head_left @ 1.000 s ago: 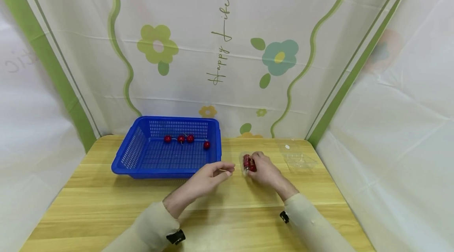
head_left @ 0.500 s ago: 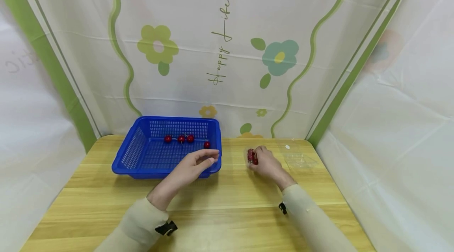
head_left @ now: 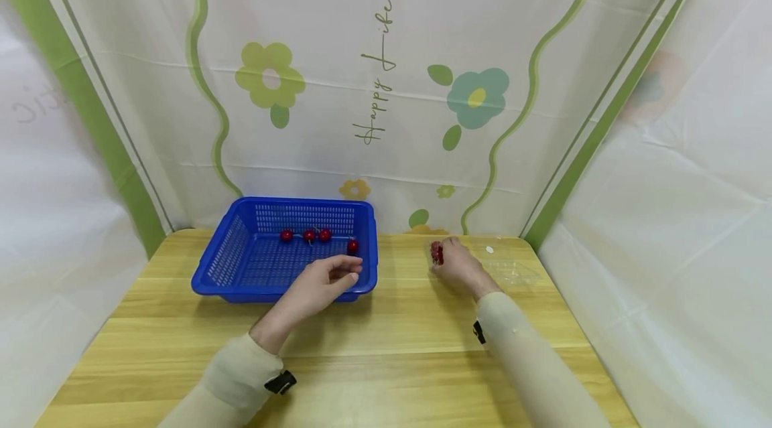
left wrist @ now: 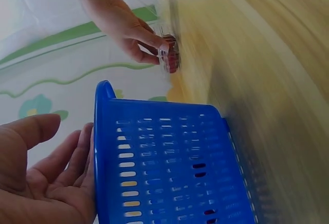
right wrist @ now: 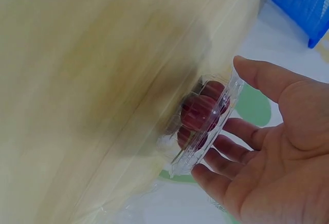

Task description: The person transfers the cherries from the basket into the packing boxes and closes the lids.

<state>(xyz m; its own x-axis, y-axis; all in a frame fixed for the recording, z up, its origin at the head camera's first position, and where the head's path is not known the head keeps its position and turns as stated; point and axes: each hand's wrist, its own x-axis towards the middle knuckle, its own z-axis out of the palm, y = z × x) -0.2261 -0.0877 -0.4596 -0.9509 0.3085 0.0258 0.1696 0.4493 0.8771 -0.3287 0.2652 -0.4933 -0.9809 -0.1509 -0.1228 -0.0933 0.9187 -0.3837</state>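
Cherry pack (right wrist: 200,113), shifted right, farther from basket (head_left: 253,290)

From my remote station I see a pale wood-grain surface (head_left: 386,368), a white curtain (head_left: 326,26) with printed flowers and sideways "Happy Life" lettering behind it, translucent white sheets (head_left: 681,267) flanking it, and soft light glinting off its near part.
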